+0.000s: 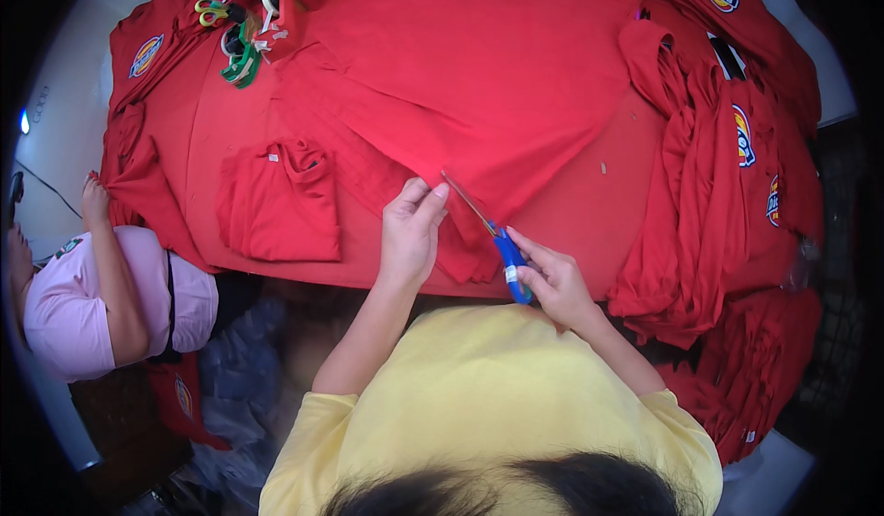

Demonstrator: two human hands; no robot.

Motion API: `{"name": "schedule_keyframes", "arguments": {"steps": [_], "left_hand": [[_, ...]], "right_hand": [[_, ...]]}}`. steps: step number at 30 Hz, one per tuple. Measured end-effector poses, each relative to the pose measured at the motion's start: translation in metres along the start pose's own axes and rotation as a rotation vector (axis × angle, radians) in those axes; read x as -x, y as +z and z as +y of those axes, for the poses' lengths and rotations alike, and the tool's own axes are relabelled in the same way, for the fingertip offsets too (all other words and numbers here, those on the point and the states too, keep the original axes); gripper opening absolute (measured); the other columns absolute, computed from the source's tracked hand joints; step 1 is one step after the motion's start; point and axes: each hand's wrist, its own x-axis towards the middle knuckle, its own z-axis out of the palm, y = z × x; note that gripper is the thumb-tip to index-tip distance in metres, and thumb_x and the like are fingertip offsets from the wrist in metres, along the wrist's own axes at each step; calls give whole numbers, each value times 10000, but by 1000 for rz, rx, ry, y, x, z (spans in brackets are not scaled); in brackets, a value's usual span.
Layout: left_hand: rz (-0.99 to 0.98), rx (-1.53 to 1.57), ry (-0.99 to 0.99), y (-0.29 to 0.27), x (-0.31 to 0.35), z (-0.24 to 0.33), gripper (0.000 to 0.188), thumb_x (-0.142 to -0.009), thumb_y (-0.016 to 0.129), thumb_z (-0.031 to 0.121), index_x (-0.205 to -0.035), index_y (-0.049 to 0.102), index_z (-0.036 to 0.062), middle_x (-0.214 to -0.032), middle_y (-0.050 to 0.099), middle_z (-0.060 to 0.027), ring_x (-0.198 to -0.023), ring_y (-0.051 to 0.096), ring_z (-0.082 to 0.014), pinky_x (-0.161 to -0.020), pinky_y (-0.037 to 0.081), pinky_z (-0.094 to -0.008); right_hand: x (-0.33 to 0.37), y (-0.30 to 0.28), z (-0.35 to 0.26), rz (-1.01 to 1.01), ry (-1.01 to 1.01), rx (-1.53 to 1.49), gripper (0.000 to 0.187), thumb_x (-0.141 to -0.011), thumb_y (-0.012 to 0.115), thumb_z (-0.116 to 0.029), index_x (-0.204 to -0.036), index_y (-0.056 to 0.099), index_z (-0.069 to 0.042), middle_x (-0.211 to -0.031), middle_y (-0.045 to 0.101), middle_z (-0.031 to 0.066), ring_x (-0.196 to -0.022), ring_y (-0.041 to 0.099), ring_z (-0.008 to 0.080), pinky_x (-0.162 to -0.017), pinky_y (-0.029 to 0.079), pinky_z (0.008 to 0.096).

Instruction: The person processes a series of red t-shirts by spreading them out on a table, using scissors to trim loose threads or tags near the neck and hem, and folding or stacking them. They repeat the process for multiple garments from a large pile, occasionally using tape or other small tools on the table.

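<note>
A large red garment (460,65) is spread over the table, its near corner coming down to my hands. With thumb and fingers my left hand (412,226) pinches the edge of this red cloth. My right hand (557,281) grips the blue handles of a pair of scissors (509,256). The blades point up and to the left, and their tips lie at the cloth beside my left fingertips. From this view the blades look close together; whether they are cutting anything is too small to tell.
Left of my hands lies a folded red shirt (279,201). Tape dispensers (241,60) and yellow-green scissors (214,11) are at the far left. Red garments (686,194) are heaped along the right. A co-worker in a pink shirt (78,304) handles red cloth at the left edge.
</note>
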Motion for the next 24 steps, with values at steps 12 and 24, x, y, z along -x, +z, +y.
{"name": "schedule_keyframes", "arguments": {"steps": [12, 24], "left_hand": [[-3, 44, -7, -7, -3, 6, 387, -867, 567, -36, -1248, 507, -1, -1040, 608, -48, -943, 578, -108, -830, 464, -247], [-80, -131, -24, -8, 0, 16, 447, -862, 572, -30, -1290, 478, 59, -1125, 596, -43, -986, 563, -107, -831, 454, -270]], "right_hand": [[-22, 1, 0, -59, 71, -106, 530, -889, 583, -124, -1384, 413, -37, -1087, 624, 186, -945, 625, 237, -836, 475, 323], [-39, 8, -6, -18, -105, 23, 530, -877, 606, -111, -1373, 435, -40, -994, 624, 145, -833, 612, 177, -774, 487, 302]]}}
